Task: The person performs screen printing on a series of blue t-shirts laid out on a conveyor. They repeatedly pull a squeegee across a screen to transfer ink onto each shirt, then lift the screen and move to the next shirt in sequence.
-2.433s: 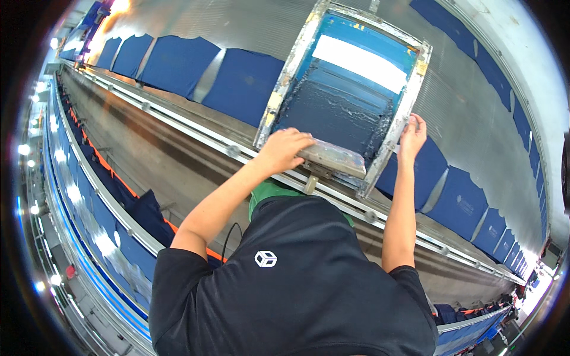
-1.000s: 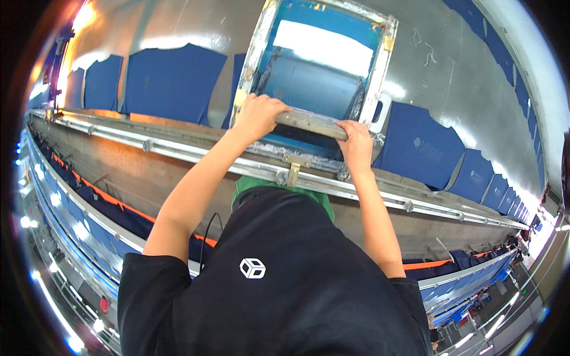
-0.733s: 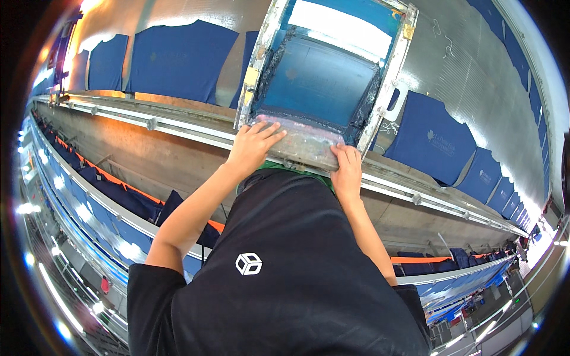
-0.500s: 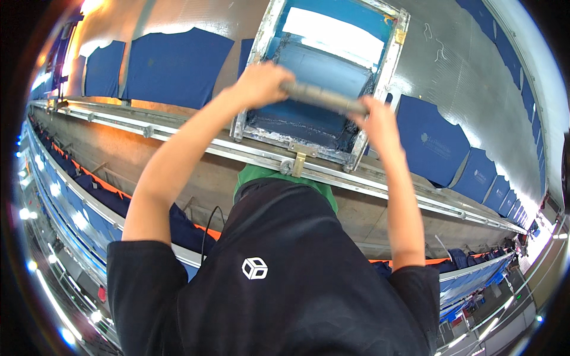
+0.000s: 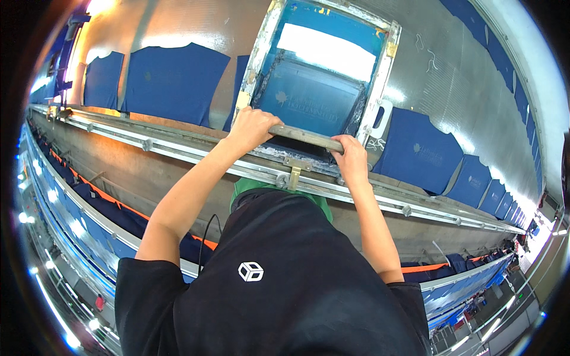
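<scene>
A long squeegee (image 5: 306,137) with a worn grey handle lies across the near part of a screen printing frame (image 5: 380,74). My left hand (image 5: 254,127) is wrapped round its left end, and my right hand (image 5: 351,157) grips the right end. Beyond the squeegee, the blue mesh (image 5: 314,98) shows a pale leaf mark and lettering, with a bright reflection farther up. Dark ink smears line the mesh edges. The squeegee's blade is hidden under the handle and in shadow.
Dark blue fabric pieces lie along the long table (image 5: 409,77), left (image 5: 172,83) and right (image 5: 418,151) of the frame. A metal rail (image 5: 225,159) with a brass bracket (image 5: 294,177) runs along the near edge. Another table edge with an orange strip (image 5: 101,185) lies behind me.
Both hands have drawn the squeegee toward me, down to the near end of the mesh. The leaf mark and lettering now show. A white handle-shaped piece now shows right of the frame.
</scene>
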Demonstrator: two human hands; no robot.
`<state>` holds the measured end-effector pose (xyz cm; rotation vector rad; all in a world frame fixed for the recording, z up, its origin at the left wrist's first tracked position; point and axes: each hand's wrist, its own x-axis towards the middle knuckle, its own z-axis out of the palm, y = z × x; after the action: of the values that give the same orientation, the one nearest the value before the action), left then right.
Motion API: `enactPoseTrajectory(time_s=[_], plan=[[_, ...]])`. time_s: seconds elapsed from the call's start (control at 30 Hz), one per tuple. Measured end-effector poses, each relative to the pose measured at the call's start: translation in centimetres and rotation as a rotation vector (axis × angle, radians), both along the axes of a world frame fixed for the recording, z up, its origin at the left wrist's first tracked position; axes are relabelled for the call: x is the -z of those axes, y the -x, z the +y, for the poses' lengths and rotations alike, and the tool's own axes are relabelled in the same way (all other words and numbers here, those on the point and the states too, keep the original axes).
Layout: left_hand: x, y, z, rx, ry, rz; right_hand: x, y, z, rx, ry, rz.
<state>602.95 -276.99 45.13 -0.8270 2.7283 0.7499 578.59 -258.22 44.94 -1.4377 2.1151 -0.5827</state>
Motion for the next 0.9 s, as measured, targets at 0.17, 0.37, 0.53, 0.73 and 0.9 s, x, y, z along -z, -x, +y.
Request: enactPoseTrajectory(time_s=[0.17,0.37,0.53,0.73,0.9], plan=[[0.3,5.7,-7.9,-0.014,0.128,0.033,-0.5,6.7,-7.8,-0.038,-0.018,0.035],[1.5,10.9,-13.9,-0.011,0.237,0.127,0.3,11.1,-13.8,0.022,-0.105,0.058],[2.6,3.9,-6.0,0.02,0.156,0.174,1.9,4.0,-4.7,0.001,0.102,0.048],[0.5,-3.3,3.0,0.005,0.115,0.109,0.9,-3.0,3.2,-0.035,0.034,0.006],[-0.2,-1.7,1.4,0.097,0.249,0.229,0.4,-1.8,1.3,-0.116,0.204,0.009]])
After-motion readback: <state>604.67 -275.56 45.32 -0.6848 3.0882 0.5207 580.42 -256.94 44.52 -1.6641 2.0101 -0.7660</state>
